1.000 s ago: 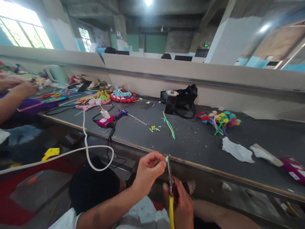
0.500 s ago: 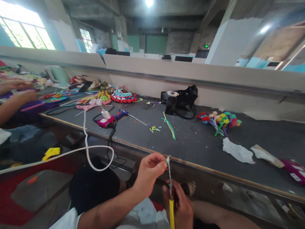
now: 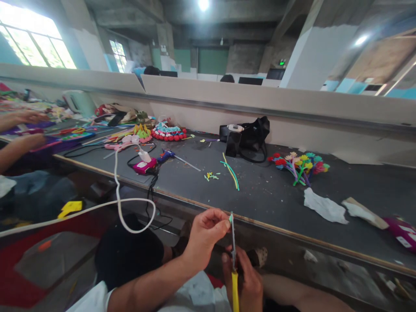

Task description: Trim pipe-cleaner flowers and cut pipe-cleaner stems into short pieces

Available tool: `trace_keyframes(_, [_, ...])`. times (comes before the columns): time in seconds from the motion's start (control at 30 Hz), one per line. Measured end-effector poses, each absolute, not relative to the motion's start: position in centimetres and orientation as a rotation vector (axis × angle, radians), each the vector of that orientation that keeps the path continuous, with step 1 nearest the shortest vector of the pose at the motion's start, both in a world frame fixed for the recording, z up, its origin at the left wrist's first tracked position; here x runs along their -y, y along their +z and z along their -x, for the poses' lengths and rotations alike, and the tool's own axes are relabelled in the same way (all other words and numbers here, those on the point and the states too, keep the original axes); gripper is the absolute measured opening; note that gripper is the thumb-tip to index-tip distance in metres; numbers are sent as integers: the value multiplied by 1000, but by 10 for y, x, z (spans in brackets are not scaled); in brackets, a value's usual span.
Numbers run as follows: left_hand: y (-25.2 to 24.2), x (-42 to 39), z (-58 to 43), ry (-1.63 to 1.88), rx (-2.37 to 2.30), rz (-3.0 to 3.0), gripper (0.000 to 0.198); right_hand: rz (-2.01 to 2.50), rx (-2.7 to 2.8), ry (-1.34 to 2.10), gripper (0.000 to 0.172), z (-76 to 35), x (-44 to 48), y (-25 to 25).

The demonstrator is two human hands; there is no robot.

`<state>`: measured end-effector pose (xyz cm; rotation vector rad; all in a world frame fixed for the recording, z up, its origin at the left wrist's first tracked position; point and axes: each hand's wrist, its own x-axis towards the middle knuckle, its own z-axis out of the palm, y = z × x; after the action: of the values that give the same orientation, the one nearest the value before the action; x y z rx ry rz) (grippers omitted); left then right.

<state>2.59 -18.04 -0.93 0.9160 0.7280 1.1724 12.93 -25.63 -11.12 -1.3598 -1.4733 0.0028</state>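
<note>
My left hand (image 3: 205,236) is closed in a pinch on a tiny pale green piece (image 3: 230,219) just below the table's front edge. Its fingertips meet the tip of a pair of scissors (image 3: 233,255) with yellow handles. My right hand (image 3: 247,279) grips those scissors low in the picture, blades pointing up and closed against the green piece. Both hands sit over my lap, in front of the dark worktable (image 3: 266,195).
On the table lie green and yellow pipe cleaners (image 3: 231,172), a bunch of pipe-cleaner flowers (image 3: 300,164), a black bag (image 3: 248,136), a glue gun (image 3: 169,155), white tissue (image 3: 323,205) and a white cable (image 3: 118,190). Another person's arms (image 3: 19,143) work at far left.
My hands have dropped slightly and the scissor blades have closed on the green piece. The other person's arms at left have shifted a little.
</note>
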Motion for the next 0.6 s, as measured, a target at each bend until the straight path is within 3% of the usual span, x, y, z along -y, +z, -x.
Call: trace_keyframes(0.6, [-12,178,-27,1139,-747,-919,18,1441,1295,168,25,-117,259,-118])
